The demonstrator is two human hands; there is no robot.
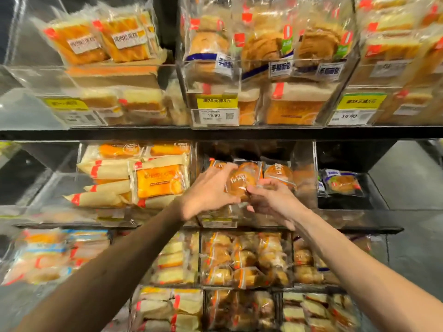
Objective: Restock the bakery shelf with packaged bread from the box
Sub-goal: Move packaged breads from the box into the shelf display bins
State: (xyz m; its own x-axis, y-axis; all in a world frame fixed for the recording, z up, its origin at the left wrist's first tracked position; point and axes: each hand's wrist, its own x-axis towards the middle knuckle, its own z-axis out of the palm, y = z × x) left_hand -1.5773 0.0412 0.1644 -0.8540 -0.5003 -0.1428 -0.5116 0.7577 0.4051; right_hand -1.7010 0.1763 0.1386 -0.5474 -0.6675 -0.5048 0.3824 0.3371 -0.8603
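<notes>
A round brown bun in a clear packet [241,182] stands in the middle clear bin [304,164] of the second shelf. My left hand [208,191] grips its left side, fingers curled over the top edge. My right hand [273,200] pinches the packet's lower right edge. Two more packets of the same bun, one [279,174] plainly seen, stand right behind and beside it. The box is out of view.
Clear bins of packaged bread fill every shelf: yellow loaf packets [158,182] to the left, a single blue-labelled bun [341,183] in the right bin, torn-bread packs [263,51] above with yellow price tags [217,100]. Lower bins [244,257] hold several small buns.
</notes>
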